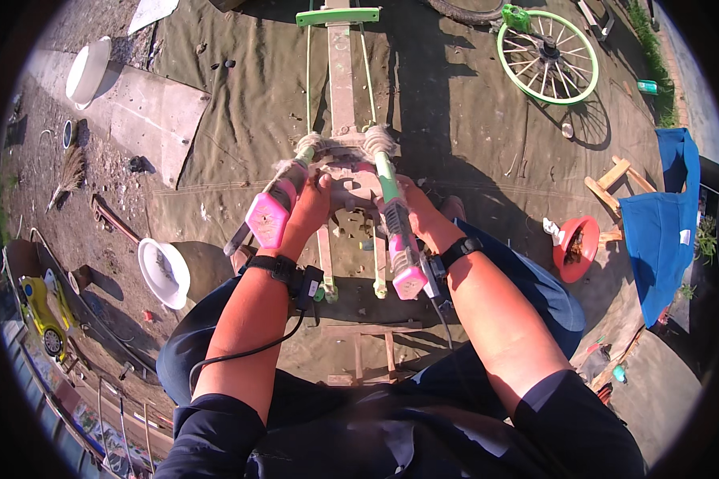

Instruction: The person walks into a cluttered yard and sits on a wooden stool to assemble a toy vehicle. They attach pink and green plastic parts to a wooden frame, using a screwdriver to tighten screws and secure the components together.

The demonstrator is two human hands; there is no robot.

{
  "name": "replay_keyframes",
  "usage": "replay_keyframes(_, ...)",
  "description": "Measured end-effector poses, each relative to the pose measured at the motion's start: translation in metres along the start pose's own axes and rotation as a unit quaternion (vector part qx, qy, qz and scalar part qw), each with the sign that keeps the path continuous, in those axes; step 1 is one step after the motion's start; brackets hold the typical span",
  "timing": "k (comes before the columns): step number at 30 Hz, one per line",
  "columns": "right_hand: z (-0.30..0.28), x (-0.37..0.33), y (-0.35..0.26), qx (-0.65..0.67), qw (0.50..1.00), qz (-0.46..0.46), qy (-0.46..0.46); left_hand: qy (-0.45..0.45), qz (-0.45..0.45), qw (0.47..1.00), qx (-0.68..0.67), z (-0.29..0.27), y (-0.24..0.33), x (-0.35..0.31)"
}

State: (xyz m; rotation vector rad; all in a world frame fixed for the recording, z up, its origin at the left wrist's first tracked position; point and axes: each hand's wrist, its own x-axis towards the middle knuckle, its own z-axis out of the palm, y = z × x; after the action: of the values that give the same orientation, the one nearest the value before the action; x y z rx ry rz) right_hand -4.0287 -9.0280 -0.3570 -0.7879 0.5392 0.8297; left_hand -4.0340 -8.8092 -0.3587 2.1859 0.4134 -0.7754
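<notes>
In front of me stands a long, dusty wooden frame [341,80] with a green crossbar [338,16] at its far end. Two green uprights rise at its near part, bound with pale cord [379,141] and ending in pink blocks [268,219]. My left hand [310,206] is closed beside the left upright, against the frame's brownish middle piece [355,188]; what its fingers hold is hidden. On the other side, my right hand [420,209] reaches in behind the right upright [387,180], which covers its fingers. Both wrists wear black straps with cables.
A green spoked wheel [548,56] lies at the far right. White basins [164,274] stand on the left, near a straw whisk [70,169]. To the right are a red bowl [577,249] with brown contents and a chair with blue cloth [655,231]. A brown sheet [248,104] covers the ground.
</notes>
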Motion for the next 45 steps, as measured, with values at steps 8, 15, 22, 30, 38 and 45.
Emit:
replay_keyframes(8,0.005,0.001,-0.003,-0.009,1.000,-0.004,0.012,0.095,0.087,0.974,0.186,0.024,0.023,-0.004)
replay_keyframes(15,-0.016,0.013,0.004,0.044,0.998,0.029,0.030,0.137,0.144,0.941,0.272,0.042,0.028,-0.007)
replay_keyframes(22,-0.024,0.019,0.013,0.003,1.000,-0.008,0.012,0.112,0.204,0.936,0.263,0.039,0.029,-0.007)
replay_keyframes(30,-0.016,0.000,-0.005,0.029,0.999,0.028,0.004,0.101,0.016,0.994,0.028,0.005,0.013,-0.017)
replay_keyframes(38,-0.084,0.019,0.036,-0.430,0.885,-0.124,0.131,0.181,0.076,0.971,0.140,-0.011,-0.013,-0.025)
replay_keyframes(45,-0.039,-0.029,-0.003,-0.546,0.784,-0.146,0.256,0.036,0.013,0.969,0.245,-0.046,0.003,-0.071)
